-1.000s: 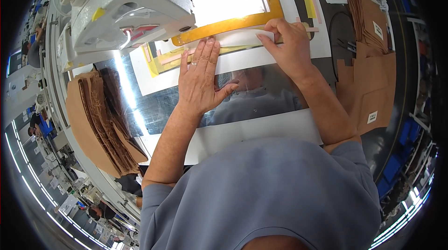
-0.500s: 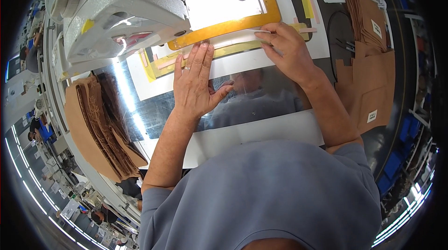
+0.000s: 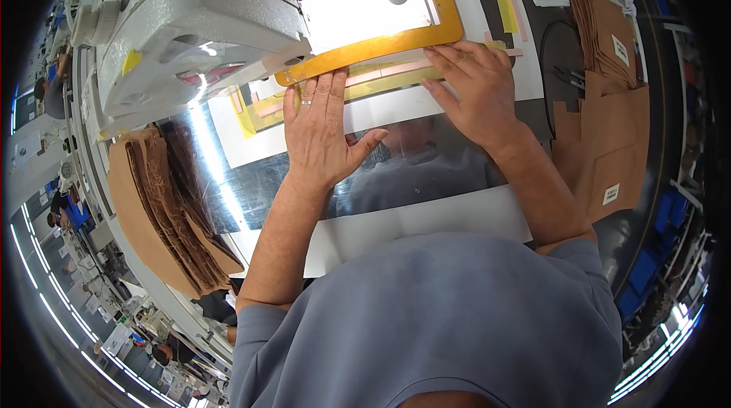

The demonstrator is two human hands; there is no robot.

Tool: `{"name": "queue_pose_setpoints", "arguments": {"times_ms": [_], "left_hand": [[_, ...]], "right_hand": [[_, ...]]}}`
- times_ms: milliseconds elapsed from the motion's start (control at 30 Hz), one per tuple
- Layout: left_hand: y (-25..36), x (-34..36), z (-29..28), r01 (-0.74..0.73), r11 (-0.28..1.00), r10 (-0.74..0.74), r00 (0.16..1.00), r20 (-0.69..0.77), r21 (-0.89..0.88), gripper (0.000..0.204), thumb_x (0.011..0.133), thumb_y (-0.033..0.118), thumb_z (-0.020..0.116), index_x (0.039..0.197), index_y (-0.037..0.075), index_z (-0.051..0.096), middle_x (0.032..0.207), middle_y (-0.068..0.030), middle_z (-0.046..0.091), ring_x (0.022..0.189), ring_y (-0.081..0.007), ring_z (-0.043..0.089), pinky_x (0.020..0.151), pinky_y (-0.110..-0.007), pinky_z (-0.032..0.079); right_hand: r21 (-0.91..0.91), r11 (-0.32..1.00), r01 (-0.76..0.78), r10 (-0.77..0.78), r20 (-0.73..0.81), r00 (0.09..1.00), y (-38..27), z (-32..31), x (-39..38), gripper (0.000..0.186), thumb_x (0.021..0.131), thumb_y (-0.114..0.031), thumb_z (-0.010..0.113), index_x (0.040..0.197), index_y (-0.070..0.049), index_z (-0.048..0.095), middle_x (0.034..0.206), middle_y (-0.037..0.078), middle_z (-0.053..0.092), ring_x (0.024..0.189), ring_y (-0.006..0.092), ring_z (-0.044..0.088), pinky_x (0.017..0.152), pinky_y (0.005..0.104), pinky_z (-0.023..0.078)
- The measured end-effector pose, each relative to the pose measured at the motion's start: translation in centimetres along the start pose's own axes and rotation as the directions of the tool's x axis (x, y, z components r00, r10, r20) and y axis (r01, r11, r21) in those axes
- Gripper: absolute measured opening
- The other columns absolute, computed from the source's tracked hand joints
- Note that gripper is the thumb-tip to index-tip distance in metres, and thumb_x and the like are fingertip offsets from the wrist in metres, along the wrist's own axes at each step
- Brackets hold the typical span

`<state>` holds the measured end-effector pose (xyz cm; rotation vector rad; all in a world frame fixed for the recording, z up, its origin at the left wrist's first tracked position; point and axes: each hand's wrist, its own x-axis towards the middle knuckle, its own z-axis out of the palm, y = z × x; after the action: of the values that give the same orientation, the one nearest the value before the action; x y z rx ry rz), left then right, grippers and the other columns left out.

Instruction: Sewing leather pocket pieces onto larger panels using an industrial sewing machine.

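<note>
My left hand (image 3: 320,134) lies flat with its fingers stretched forward and thumb spread. Its fingertips meet the near edge of an amber-yellow flat frame (image 3: 373,44) with handwriting on its right side. Close to the frame's near right corner is my right hand (image 3: 481,92), fingers loosely extended and fingertips touching that edge; nothing shows in its grasp. Within the frame, a white area (image 3: 354,6) glares brightly. Yellow and pink tape strips (image 3: 388,76) run along a white sheet (image 3: 525,88) just below the frame, partly covered by my fingers.
A white sewing machine (image 3: 205,19) stands at the upper left. Brown cut pieces are stacked at left (image 3: 141,202) and right (image 3: 609,137). Small snips (image 3: 569,77) lie by a dark cable. A shiny metal plate (image 3: 449,168) covers the near work surface.
My right fingers, earlier raised and pinching near a thin pale strip, have straightened and lowered onto the frame's near edge. My left hand stays almost in place.
</note>
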<state>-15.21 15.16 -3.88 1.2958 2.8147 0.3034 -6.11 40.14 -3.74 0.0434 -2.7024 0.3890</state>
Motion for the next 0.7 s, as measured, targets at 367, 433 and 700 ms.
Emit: {"name": "queue_pose_setpoints", "arguments": {"times_ms": [367, 433, 700], "left_hand": [[0.7, 0.5, 0.6, -0.009, 1.0, 0.008, 0.998, -0.059, -0.015, 0.105, 0.089, 0.081, 0.048, 0.151, -0.003, 0.042, 0.142, -0.0263, 0.05, 0.138, -0.0418, 0.044, 0.115, -0.06, 0.023], [0.7, 0.5, 0.9, -0.013, 1.0, 0.012, 0.997, -0.072, -0.007, 0.105, 0.088, 0.081, 0.048, 0.15, -0.004, 0.042, 0.142, -0.0264, 0.051, 0.138, -0.0418, 0.044, 0.116, -0.06, 0.023], [0.9, 0.5, 0.9, 0.0, 1.0, 0.001, 0.998, -0.07, 0.018, 0.105, 0.088, 0.081, 0.049, 0.148, -0.005, 0.044, 0.141, -0.0273, 0.051, 0.138, -0.0419, 0.044, 0.116, -0.061, 0.021]], "right_hand": [[-0.083, 0.996, -0.02, 0.02, -0.005, 1.0, -0.2, 0.5, -0.1, 0.042, 0.089, -0.033, 0.075, 0.121, -0.006, 0.074, 0.112, 0.002, 0.076, 0.116, 0.0213, 0.06, 0.099, 0.0399, 0.041], [-0.087, 0.996, -0.017, 0.015, -0.02, 1.0, -0.1, 0.6, -0.3, 0.041, 0.089, -0.033, 0.075, 0.12, -0.006, 0.074, 0.112, 0.003, 0.076, 0.117, 0.0218, 0.06, 0.099, 0.0406, 0.041], [0.035, 0.988, -0.151, 0.151, -0.004, 0.989, 1.3, -0.1, -0.9, 0.04, 0.091, -0.035, 0.073, 0.121, -0.008, 0.075, 0.12, 0.003, 0.075, 0.129, 0.0235, 0.054, 0.103, 0.0442, 0.037]]}}
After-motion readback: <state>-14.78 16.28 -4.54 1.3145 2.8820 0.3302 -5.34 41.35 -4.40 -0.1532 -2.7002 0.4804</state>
